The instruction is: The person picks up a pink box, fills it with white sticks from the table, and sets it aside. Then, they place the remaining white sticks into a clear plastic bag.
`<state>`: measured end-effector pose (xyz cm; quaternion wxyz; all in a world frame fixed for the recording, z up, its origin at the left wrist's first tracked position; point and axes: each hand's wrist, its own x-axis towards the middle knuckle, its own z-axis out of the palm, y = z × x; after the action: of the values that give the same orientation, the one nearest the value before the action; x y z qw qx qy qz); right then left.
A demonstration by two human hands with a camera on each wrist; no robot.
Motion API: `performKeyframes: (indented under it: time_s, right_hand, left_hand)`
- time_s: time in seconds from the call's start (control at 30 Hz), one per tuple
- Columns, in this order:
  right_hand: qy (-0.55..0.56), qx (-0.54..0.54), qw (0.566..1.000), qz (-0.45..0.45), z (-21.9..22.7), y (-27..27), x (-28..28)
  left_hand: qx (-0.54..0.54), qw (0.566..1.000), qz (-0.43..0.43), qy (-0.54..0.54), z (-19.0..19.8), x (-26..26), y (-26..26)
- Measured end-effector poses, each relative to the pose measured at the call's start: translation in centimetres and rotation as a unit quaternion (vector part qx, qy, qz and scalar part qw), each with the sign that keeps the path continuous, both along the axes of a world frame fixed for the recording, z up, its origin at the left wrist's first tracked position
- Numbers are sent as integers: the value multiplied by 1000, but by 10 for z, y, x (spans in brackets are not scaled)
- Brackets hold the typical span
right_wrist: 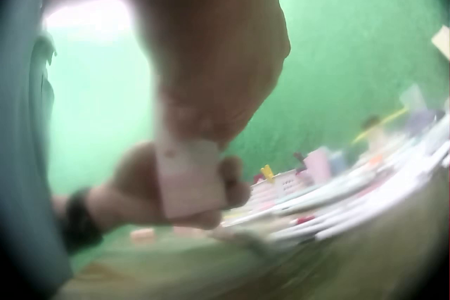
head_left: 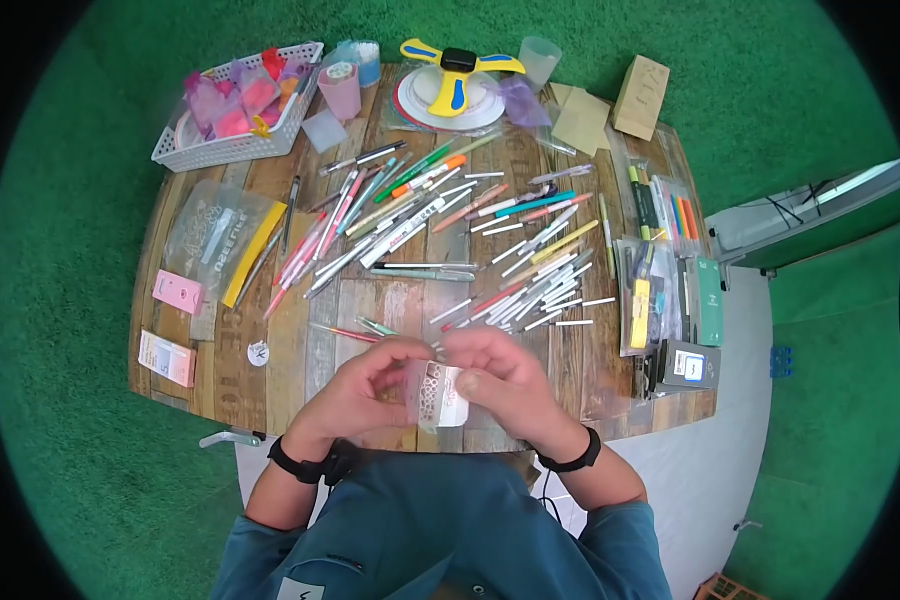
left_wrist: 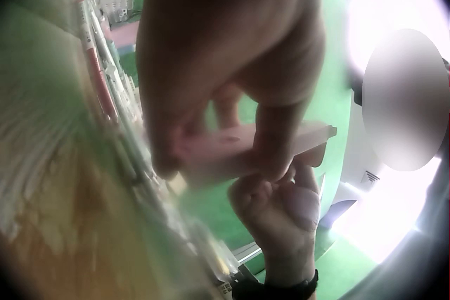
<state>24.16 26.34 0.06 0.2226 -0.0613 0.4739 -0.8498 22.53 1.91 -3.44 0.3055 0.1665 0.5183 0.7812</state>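
Near the table's front edge, a small pale box [head_left: 440,393] with a brown ring-like pattern and a white panel is held between both hands. My left hand [head_left: 365,388] grips its left end, thumb on one side and fingers on the other. The right hand [head_left: 505,385] pinches the right end, the thumb lying over the white panel. In the left wrist view the box [left_wrist: 228,152] looks pale pink and spans between the fingers. The right wrist view is blurred, with the box [right_wrist: 190,180] below the right hand and the left fingers behind it.
Many loose pens and white sticks [head_left: 550,290] spread over the wooden table [head_left: 390,305]. A white basket [head_left: 230,148] of colourful bags stands back left, a yellow three-armed object [head_left: 457,75] at the back. Pink box [head_left: 177,291] lies left; packs and a dark box [head_left: 688,367] line the right.
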Motion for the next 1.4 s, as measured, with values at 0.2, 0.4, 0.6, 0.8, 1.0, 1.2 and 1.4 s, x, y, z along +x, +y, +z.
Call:
performKeyframes:
  time_s: [0.2, 0.4, 0.6, 0.8, 1.0, 1.2, 1.4]
  right_hand:
    - [185, 150, 971, -28, 25, 2, 10]
    - [141, 182, 973, 12, 12, -6, 17]
    - [38, 79, 996, -31, 15, -12, 19]
    - [60, 163, 984, 41, 26, 14, 14]
    - [284, 727, 618, -97, 23, 71, -33]
    - [272, 724, 632, -40, 27, 66, -56]
    - [380, 651, 657, 13, 22, 26, -109]
  left_hand:
    - [-121, 990, 54, 41, 11, -3, 5]
    - [-123, 982, 111, 87, 15, -2, 9]
    - [-204, 953, 132, 179, 11, -6, 5]
    - [-131, 969, 191, 87, 4, -6, 6]
    - [-58, 957, 284, 7, 22, -16, -5]
    - [-58, 916, 396, 42, 21, -22, -31]
    - [-38, 894, 442, 55, 22, -27, -44]
